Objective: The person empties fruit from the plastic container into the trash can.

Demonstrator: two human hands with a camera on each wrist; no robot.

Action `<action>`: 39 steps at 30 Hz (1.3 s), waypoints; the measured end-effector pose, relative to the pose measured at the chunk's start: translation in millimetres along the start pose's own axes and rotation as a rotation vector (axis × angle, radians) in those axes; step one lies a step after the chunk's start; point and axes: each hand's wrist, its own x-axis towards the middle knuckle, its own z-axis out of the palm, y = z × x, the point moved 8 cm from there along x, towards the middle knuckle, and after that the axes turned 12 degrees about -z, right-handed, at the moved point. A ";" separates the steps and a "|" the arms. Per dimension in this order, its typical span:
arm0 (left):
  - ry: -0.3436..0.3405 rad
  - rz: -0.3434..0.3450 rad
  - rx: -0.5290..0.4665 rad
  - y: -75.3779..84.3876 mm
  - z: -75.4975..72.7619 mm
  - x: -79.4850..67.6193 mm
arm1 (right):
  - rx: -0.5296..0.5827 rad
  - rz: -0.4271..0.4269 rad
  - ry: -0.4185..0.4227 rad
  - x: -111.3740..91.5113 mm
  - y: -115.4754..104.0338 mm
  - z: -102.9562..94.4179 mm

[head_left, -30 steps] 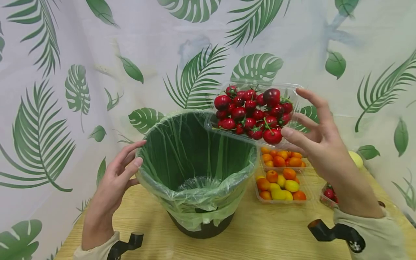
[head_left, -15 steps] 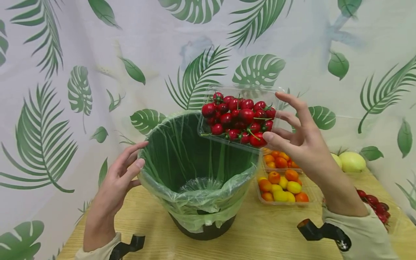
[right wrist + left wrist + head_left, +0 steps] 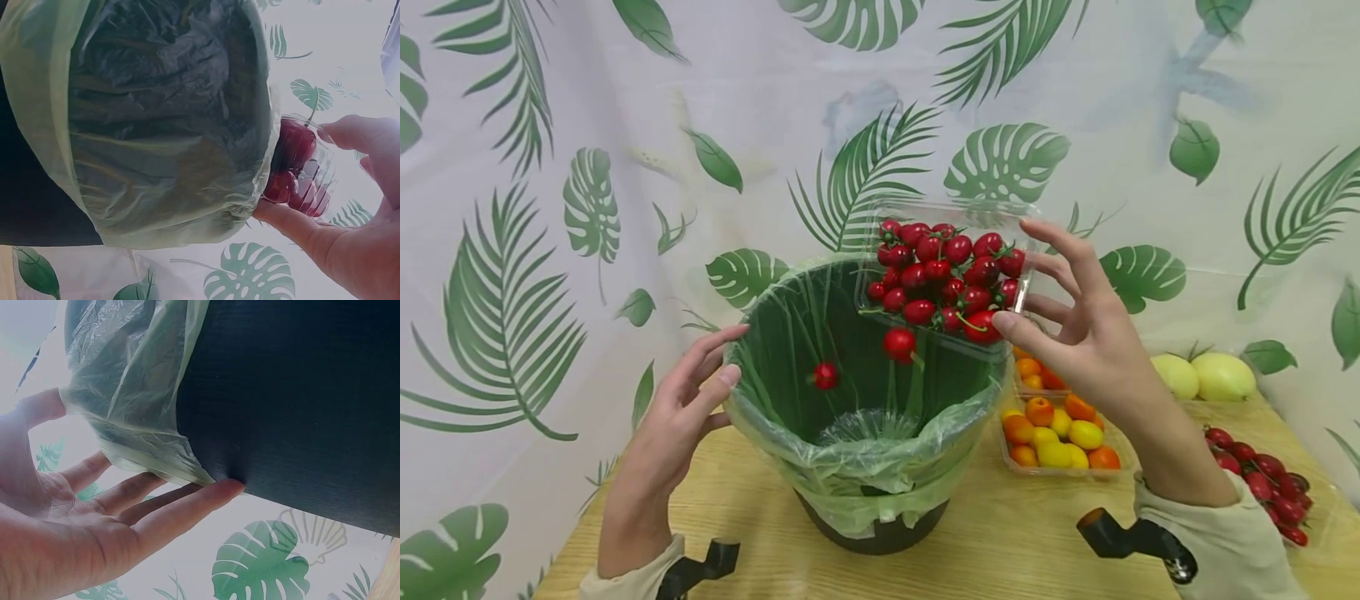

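My right hand (image 3: 1075,308) grips the right end of a clear plastic punnet (image 3: 955,215) of cherry tomatoes (image 3: 936,271), tilted over the bin's back right rim. Two cherry tomatoes are out of it, one (image 3: 899,344) just below its edge and another (image 3: 825,375) lower left, both inside the mouth of the bin. Green plastic liner (image 3: 850,458) covers the dark bin (image 3: 887,533) and folds over its rim. Against the bin's left side rests my left hand (image 3: 662,417); the left wrist view shows its extended fingers (image 3: 187,509) along the wall and liner.
On the wooden table (image 3: 1000,550), right of the bin, stand two clear punnets of orange and yellow fruit (image 3: 1060,442), one behind the other. Farther right lie red tomatoes (image 3: 1262,479) and pale yellow melons (image 3: 1223,377). A leaf-patterned sheet (image 3: 760,100) hangs behind.
My right hand has brought the punnet left over the bin. Two cherry tomatoes have dropped out of it during the last half second. My left hand has stayed at the bin's side.
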 end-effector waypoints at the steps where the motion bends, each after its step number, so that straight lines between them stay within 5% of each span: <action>1: 0.000 0.001 -0.001 0.1 -0.1 -0.1 | -0.001 -0.005 -0.001 0.2 -0.1 0.7; 39: -0.006 0.007 -0.010 -0.7 0.7 1.3 | -0.256 -0.114 -0.058 -4.1 -9.2 15.4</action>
